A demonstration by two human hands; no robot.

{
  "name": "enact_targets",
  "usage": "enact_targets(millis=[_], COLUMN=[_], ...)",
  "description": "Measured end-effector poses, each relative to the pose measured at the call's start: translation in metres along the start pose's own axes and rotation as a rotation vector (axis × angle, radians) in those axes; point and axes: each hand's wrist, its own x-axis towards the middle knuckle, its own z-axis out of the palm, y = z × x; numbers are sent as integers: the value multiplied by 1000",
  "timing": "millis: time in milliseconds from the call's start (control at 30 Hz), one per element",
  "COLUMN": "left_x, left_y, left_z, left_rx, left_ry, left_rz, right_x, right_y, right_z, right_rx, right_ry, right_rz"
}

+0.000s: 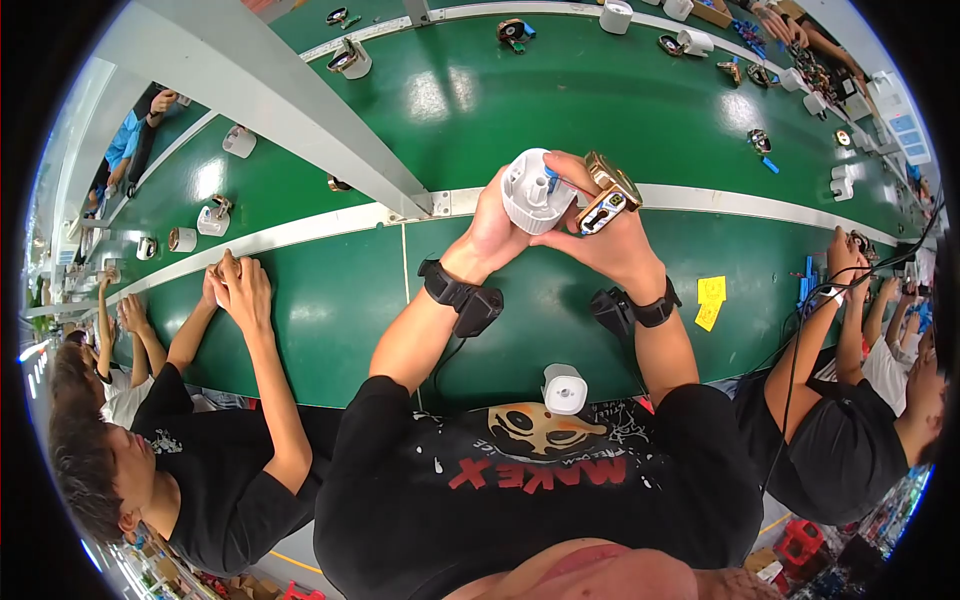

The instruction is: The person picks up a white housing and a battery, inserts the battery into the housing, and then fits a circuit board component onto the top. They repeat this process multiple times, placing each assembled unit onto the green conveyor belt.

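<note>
My left hand (492, 230) is closed around the side of a white ribbed plastic housing (538, 205), its open end facing up and showing posts inside. My right hand (615, 245) is closed beside it, holding a gold-and-black electronic module (610, 192) whose thin wires run toward the housing. A small blue cylindrical part (552, 178) shows at the housing's opening, by the right fingertips. Both hands are raised above the green table. Black bands with small boxes circle both wrists. Another white housing (566, 390) stands at the table edge close to my body.
A grey metal post (290, 100) rises left of my hands from a white rail (690, 197) across the green table (480, 300). Yellow notes (710, 300) lie on the right. White housings and modules are scattered beyond the rail. People work on both sides; black cables hang at right.
</note>
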Motion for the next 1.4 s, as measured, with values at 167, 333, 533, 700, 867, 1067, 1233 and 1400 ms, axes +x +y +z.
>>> enact_targets(millis=[167,333,533,700,867,1067,1233,1400], left_x=[-1,-1,3,6,9,9,9,8], left_y=[0,-2,-10,-12,-12,-14,-19,-18], left_z=[2,5,15,18,22,13,14,19], left_rx=[8,-41,-96,-29,-103,-87,-62,-41], left_ry=[26,120,278,324,417,515,588,575], left_rz=[-3,5,-19,-7,-2,23,70,32], right_x=[-2,2,-8,-11,-11,3,-3,-6], right_y=[3,3,23,30,36,36,43,44], right_z=[1,7,20,25,31,40,41,39], right_rx=[-33,-74,-137,-142,-165,-190,-117,-222], right_ry=[2,21,114,142,117,209,173,163], right_rz=[2,-17,-18,6,150,118,104,41])
